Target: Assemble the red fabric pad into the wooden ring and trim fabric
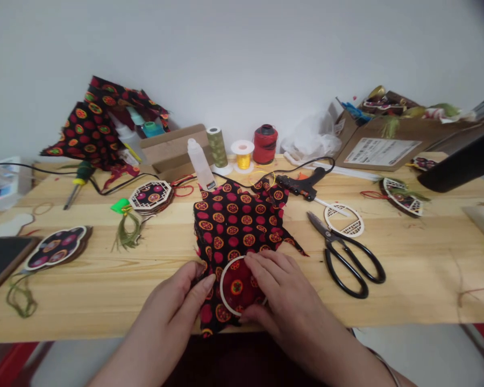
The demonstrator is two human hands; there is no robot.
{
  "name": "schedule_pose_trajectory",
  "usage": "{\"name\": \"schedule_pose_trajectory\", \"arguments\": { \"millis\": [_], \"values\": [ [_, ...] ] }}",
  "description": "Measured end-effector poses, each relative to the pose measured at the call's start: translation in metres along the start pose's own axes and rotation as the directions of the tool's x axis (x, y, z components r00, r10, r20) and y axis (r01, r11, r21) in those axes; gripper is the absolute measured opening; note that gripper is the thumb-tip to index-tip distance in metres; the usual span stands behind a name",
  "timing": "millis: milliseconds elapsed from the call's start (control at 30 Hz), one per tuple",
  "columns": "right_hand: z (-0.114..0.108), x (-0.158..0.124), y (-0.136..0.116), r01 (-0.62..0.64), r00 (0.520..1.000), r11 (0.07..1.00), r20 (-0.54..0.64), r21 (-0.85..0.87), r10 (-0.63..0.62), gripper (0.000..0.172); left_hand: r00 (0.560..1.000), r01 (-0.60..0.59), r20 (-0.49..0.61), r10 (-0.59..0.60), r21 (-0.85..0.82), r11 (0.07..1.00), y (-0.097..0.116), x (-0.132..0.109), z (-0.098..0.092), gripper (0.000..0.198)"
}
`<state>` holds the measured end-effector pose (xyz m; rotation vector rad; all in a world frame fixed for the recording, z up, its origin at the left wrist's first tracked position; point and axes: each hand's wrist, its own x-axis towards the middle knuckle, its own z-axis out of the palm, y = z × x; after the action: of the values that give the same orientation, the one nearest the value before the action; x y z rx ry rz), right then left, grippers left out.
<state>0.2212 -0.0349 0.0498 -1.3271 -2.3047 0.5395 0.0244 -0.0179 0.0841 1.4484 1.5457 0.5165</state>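
Note:
A black cotton fabric point(234, 226) printed with red and orange medallions lies bunched at the middle of the table. A thin cream ring point(221, 285) rests on it near the front, framing one red medallion. My right hand point(282, 301) grips the ring's right side and the cloth beneath it, with its fingers on top. My left hand point(173, 306) pinches the fabric's left edge, its thumb tip beside the ring.
The wooden table point(419, 269) holds a glue gun, black-handled scissors, thread spools, a screwdriver, a glue bottle, and several finished fabric-and-lattice ornaments. A cardboard box of supplies stands back right. More printed fabric lies back left.

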Motion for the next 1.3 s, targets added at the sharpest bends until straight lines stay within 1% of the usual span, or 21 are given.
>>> {"name": "schedule_pose_trajectory", "arguments": {
  "millis": [67, 133, 233, 267, 333, 400, 467, 567, 633, 700, 833, 1000, 1033, 1167, 1300],
  "values": [
    [0.000, -0.001, 0.001, 0.002, 1.000, 1.000, -0.011, 0.014, -0.001, 0.062, 0.999, 0.025, 0.030, -0.022, -0.095, 0.995, -0.001, 0.001, 0.000, 0.027],
    [0.000, -0.001, 0.002, 0.002, 1.000, 1.000, -0.019, 0.030, -0.002, 0.062, 0.995, 0.072, 0.077, -0.056, -0.230, 0.970, -0.004, 0.002, 0.001, 0.025],
    [0.001, -0.002, 0.003, -0.001, 0.999, 0.999, -0.036, 0.044, 0.003, 0.062, 0.986, 0.155, 0.129, -0.109, -0.436, 0.887, -0.008, 0.003, 0.002, 0.023],
    [0.001, -0.003, 0.003, -0.001, 0.999, 0.999, -0.039, 0.046, 0.003, 0.063, 0.983, 0.176, 0.131, -0.128, -0.479, 0.860, -0.007, 0.003, 0.002, 0.023],
    [0.002, -0.003, 0.003, 0.003, 0.999, 0.999, -0.042, 0.046, -0.001, 0.064, 0.981, 0.194, 0.097, -0.168, -0.516, 0.834, -0.006, 0.005, 0.003, 0.025],
    [0.003, -0.003, 0.003, 0.014, 0.999, 0.999, -0.046, 0.040, -0.012, 0.064, 0.978, 0.200, 0.053, -0.203, -0.524, 0.828, -0.002, 0.008, 0.004, 0.033],
    [0.005, -0.005, 0.004, 0.015, 0.998, 0.999, -0.058, 0.032, -0.013, 0.064, 0.970, 0.220, 0.037, -0.238, -0.545, 0.809, 0.002, 0.011, 0.006, 0.046],
    [0.007, -0.008, 0.006, 0.024, 0.996, 0.999, -0.085, 0.023, -0.022, 0.065, 0.946, 0.287, 0.067, -0.318, -0.630, 0.722, 0.007, 0.013, 0.008, 0.073],
    [0.009, -0.009, 0.008, 0.037, 0.994, 0.999, -0.104, 0.019, -0.035, 0.065, 0.930, 0.311, 0.081, -0.359, -0.695, 0.649, 0.011, 0.011, 0.009, 0.078],
    [0.011, -0.010, 0.009, 0.040, 0.992, 0.999, -0.119, 0.018, -0.038, 0.065, 0.928, 0.310, 0.095, -0.360, -0.735, 0.603, 0.013, 0.008, 0.009, 0.068],
    [0.013, -0.010, 0.012, 0.024, 0.992, 0.999, -0.121, 0.027, -0.021, 0.065, 0.945, 0.289, 0.134, -0.299, -0.772, 0.567, 0.013, 0.003, 0.009, 0.037],
    [0.012, -0.010, 0.014, 0.018, 0.991, 0.999, -0.130, 0.038, -0.012, 0.066, 0.928, 0.290, 0.122, -0.353, -0.831, 0.475, 0.017, 0.000, 0.013, 0.013],
    [0.012, -0.010, 0.014, 0.018, 0.991, 0.999, -0.136, 0.039, -0.012, 0.066, 0.925, 0.287, 0.117, -0.362, -0.839, 0.462, 0.019, 0.000, 0.014, 0.011],
    [0.012, -0.011, 0.016, 0.025, 0.988, 0.999, -0.156, 0.039, -0.019, 0.069, 0.922, 0.285, 0.113, -0.371, -0.846, 0.451, 0.025, -0.001, 0.018, 0.018],
    [0.015, -0.012, 0.019, 0.045, 0.982, 0.998, -0.184, 0.040, -0.037, 0.072, 0.930, 0.326, 0.195, -0.311, -0.831, 0.452, 0.026, 0.000, 0.020, 0.024]
  ]
}}
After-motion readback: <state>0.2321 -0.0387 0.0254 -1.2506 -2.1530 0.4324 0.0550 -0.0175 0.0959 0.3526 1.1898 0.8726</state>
